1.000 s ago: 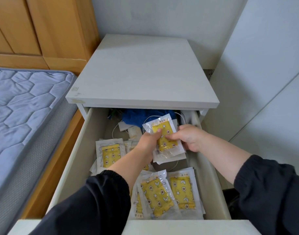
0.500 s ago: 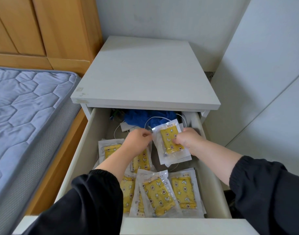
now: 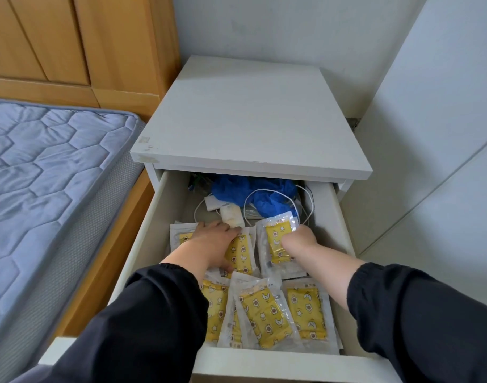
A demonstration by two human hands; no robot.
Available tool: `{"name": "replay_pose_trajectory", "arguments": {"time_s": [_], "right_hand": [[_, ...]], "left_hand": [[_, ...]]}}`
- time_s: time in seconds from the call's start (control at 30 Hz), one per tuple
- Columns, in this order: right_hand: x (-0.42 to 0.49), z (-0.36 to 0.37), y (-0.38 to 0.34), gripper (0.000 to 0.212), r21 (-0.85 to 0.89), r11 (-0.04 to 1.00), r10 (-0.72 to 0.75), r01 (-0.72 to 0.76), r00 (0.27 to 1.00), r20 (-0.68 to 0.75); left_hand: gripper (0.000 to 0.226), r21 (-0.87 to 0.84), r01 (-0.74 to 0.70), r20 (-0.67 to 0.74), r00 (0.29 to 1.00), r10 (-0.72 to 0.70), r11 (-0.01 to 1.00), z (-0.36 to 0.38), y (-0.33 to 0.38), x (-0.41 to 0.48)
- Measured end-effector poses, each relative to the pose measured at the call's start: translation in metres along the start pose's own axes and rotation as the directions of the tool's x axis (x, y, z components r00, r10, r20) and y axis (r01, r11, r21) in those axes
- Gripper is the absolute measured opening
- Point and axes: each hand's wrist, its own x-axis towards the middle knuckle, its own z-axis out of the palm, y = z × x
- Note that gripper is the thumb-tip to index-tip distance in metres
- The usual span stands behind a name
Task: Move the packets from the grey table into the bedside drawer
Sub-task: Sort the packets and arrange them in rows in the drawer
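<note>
Fingers (image 3: 290,241) of the right hand (image 3: 300,240) clench a packet (image 3: 277,239) at 1 o'clock in the drawer (image 3: 151,233), while the left hand (image 3: 213,246) lies flat, released, on a second packet (image 3: 241,255) at its 9 o'clock.

Single head-worn wide-angle view, looking forward and steeply down, close above the open drawer (image 3: 143,244)

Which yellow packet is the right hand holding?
The back-right packet, just in front of the white cable; the right hand grips its right edge. The others lie free of that hand.
</note>
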Motion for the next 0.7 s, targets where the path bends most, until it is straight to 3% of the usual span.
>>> {"name": "replay_pose_trajectory", "arguments": {"time_s": [0.13, 0.3, 0.37, 0.4, 0.47, 0.53, 0.6, 0.7], "right_hand": [[0.009, 0.006, 0.002, 0.034, -0.002, 0.992, 0.128, -0.128, 0.991, 0.038], [0.012, 0.008, 0.012, 0.044, -0.344, 0.939, -0.044, 0.018, 0.997, -0.068], [0.002, 0.008, 0.014, 0.047, -0.551, 0.824, -0.203, 0.132, 0.977, -0.070], [-0.004, 0.007, 0.014, 0.049, -0.681, 0.703, -0.315, 0.206, 0.948, -0.038], [-0.014, 0.005, 0.016, 0.054, -0.866, 0.360, -0.518, 0.346, 0.846, 0.122], [-0.018, 0.003, 0.018, 0.056, -0.871, 0.168, -0.528, 0.462, 0.788, 0.316], [-0.020, 0.002, 0.018, 0.053, -0.845, 0.103, -0.410, 0.525, 0.796, 0.444], [-0.018, -0.001, 0.016, 0.044, -0.848, 0.124, -0.335, 0.515, 0.826, 0.453]], "left_hand": [[0.098, -0.001, -0.021, 0.011, 1.000, 0.021, 1.000, 0.001, -0.001, 0.000], [0.099, -0.010, -0.034, 0.012, 0.999, 0.034, 0.999, -0.001, 0.006, 0.003], [0.100, -0.005, -0.041, 0.014, 0.999, 0.041, 0.999, -0.001, 0.011, 0.004], [0.101, -0.002, -0.043, 0.012, 0.999, 0.043, 0.999, -0.002, 0.012, 0.004], [0.100, -0.005, -0.043, 0.009, 0.999, 0.043, 0.999, -0.002, 0.012, 0.004], [0.100, -0.003, -0.038, 0.004, 0.999, 0.038, 0.999, -0.002, 0.011, 0.004], [0.100, 0.000, -0.030, 0.001, 1.000, 0.030, 1.000, -0.001, 0.010, 0.003], [0.101, -0.044, -0.050, -0.027, 0.998, 0.049, 0.998, 0.001, 0.008, 0.002]]}}
